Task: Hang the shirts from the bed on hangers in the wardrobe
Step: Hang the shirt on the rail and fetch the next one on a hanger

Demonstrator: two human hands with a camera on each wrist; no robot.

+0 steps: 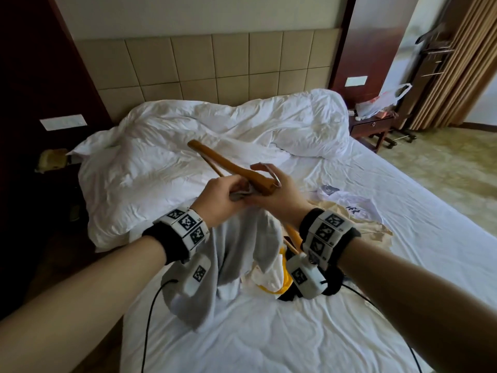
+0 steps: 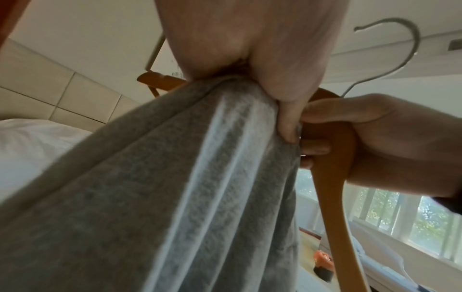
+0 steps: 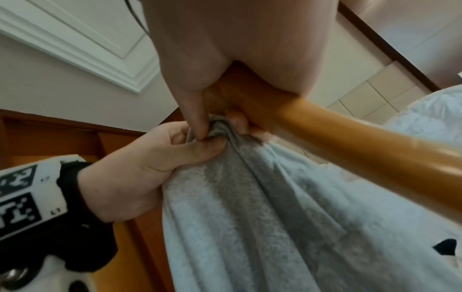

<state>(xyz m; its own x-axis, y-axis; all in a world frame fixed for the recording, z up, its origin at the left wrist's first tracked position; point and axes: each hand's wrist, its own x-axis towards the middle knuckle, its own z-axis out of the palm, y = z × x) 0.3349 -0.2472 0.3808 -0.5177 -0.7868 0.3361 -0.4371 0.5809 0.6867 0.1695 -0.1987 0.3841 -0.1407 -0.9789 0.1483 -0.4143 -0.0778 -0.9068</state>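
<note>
A: Where's the grey shirt (image 1: 242, 254)?

B: Above the bed (image 1: 376, 292), bunched in the left hand (image 1: 219, 196), whose fingers (image 3: 175, 136) pinch it.

A: The wooden hanger (image 1: 231, 164)?

B: The right hand (image 1: 279, 192) grips it, just beside the shirt's gathered top.

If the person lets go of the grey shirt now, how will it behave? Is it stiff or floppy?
Probably floppy: the grey shirt hangs in soft folds from the left hand. It likely slips off easily, since the wooden hanger looks smooth and glossy. It seems light, as the fingers pinch it alone.
</note>
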